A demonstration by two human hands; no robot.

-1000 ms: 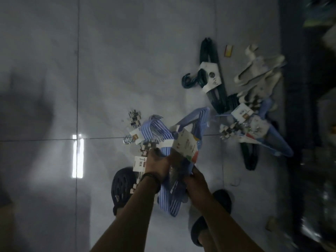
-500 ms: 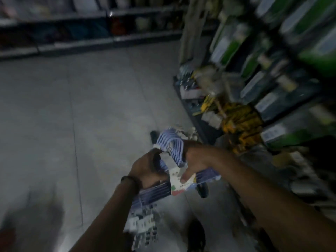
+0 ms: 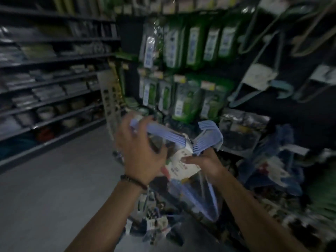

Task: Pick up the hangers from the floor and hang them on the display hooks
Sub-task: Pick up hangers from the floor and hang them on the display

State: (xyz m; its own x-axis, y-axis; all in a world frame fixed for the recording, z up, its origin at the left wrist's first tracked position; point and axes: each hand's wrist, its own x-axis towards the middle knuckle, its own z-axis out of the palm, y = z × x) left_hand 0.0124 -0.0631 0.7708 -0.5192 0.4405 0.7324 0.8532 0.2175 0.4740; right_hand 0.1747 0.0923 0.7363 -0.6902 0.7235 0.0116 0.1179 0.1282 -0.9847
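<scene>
A bundle of light blue hangers (image 3: 181, 138) with a white paper label (image 3: 180, 164) is held at chest height in front of the display rack. My left hand (image 3: 138, 153) grips the left side of the bundle, fingers curled over the blue bars. My right hand (image 3: 203, 160) holds the bundle from the right, with the thumb pressed on the label. More blue hanger parts and small tags (image 3: 156, 222) dangle below the hands. The picture is dim and blurred.
Green packaged goods (image 3: 192, 46) hang on hooks straight ahead. Pale hangers (image 3: 261, 79) hang on the display at upper right. Blue packs (image 3: 272, 164) sit low on the right. Dark shelves (image 3: 54, 84) line the left, with grey floor (image 3: 45, 197) below.
The view rose from the floor to the display rack. Both hands lifted the blue hanger bundle from floor level up in front of the rack.
</scene>
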